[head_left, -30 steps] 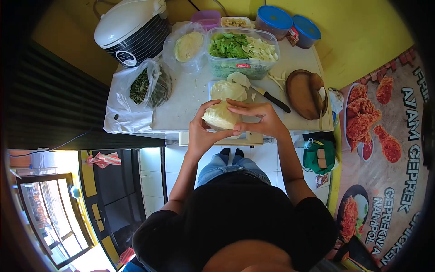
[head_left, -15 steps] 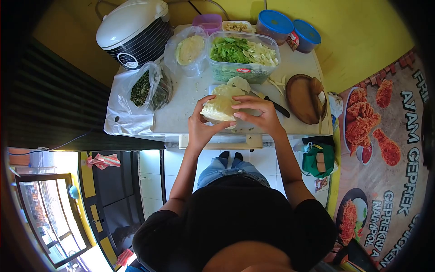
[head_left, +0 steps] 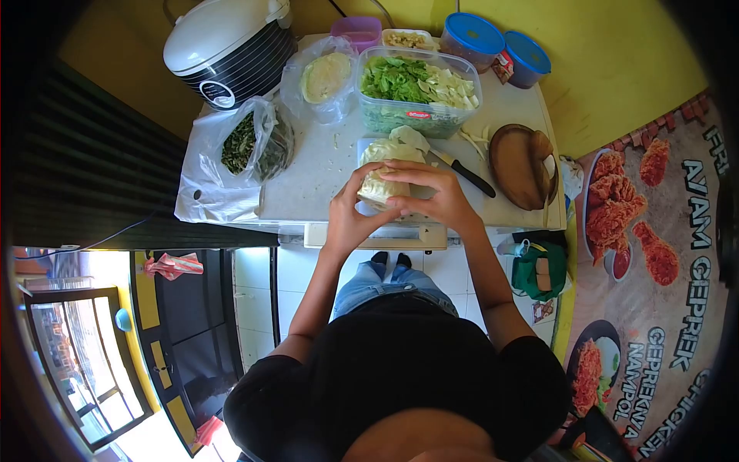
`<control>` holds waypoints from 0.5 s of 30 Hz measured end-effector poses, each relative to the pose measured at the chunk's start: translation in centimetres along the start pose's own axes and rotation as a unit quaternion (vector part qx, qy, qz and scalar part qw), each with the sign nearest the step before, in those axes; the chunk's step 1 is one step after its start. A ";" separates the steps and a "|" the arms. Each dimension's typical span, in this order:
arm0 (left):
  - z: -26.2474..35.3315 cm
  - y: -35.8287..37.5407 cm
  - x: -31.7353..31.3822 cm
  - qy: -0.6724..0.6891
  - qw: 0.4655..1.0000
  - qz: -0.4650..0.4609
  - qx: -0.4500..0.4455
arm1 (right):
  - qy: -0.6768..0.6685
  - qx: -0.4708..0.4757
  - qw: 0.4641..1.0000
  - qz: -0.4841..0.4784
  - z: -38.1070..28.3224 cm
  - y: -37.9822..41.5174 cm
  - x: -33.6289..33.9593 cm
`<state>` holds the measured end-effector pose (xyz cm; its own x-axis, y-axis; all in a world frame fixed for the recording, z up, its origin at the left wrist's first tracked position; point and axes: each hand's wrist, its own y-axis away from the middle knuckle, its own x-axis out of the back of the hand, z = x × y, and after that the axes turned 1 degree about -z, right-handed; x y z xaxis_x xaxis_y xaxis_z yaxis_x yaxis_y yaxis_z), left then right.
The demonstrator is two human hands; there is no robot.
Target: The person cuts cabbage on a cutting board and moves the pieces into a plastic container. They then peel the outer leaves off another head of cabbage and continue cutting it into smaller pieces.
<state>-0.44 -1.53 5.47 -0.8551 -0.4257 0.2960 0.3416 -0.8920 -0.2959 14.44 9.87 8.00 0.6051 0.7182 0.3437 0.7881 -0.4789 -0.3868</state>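
A pale piece of cabbage (head_left: pixel 382 189) is held between my two hands just above the near part of the table. My left hand (head_left: pixel 349 218) grips its left side, fingers curled over the top and thumb below. From the right, my right hand (head_left: pixel 440 197) closes on it, with fingertips reaching across its upper face. Under the cabbage, part of a white cutting board (head_left: pixel 365 146) shows. Loose cabbage leaves (head_left: pixel 410 138) lie just beyond. A knife (head_left: pixel 473 178) with a black handle rests right of the board, its blade partly covered.
Behind stands a clear tub (head_left: pixel 419 115) of cut greens. A bagged cabbage (head_left: pixel 326 78), a bag of dark leaves (head_left: pixel 240 145) and a rice cooker (head_left: pixel 231 54) are on the left. At right lies a brown wooden dish (head_left: pixel 509 169); blue-lidded containers (head_left: pixel 473 33) stand behind.
The cabbage has turned in my hands and sits slightly lower. My right fingers have moved left over its top, and more of the knife shows.
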 end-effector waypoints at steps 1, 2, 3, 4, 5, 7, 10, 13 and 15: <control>0.0 0.0 0.1 0.011 1.000 -0.004 0.013 | -0.002 -0.005 1.000 -0.022 0.1 0.0 0.5; 0.0 0.1 0.1 0.023 0.999 -0.009 0.027 | -0.003 -0.011 0.999 -0.045 0.1 0.0 1.0; 0.0 0.2 0.0 0.023 0.999 -0.008 0.028 | -0.004 -0.012 0.999 -0.046 -0.1 0.0 1.2; 0.1 0.2 0.0 0.013 0.999 -0.006 0.032 | 0.001 -0.013 0.998 -0.060 -0.3 -0.1 1.5; 0.1 0.2 -0.1 0.003 0.999 -0.004 0.036 | 0.006 -0.014 0.997 -0.074 -0.4 -0.1 1.7; 0.0 0.3 -0.1 0.009 0.999 -0.005 0.039 | 0.004 -0.015 0.997 -0.075 -0.4 -0.1 1.8; 0.1 0.2 0.0 0.024 0.999 -0.005 0.040 | -0.006 0.000 0.997 -0.075 0.2 0.1 1.8; 0.0 0.3 0.0 0.043 0.998 -0.006 0.041 | -0.018 0.021 0.998 -0.058 0.5 0.3 1.3; 0.0 0.3 0.0 0.051 0.998 -0.009 0.043 | -0.022 0.028 0.999 -0.041 0.6 0.4 1.0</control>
<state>-0.35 -1.78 5.35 -0.8953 -0.3954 0.2054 0.3539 -0.9111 -0.2114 15.24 10.66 7.72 0.5316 0.7759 0.3396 0.8271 -0.3893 -0.4054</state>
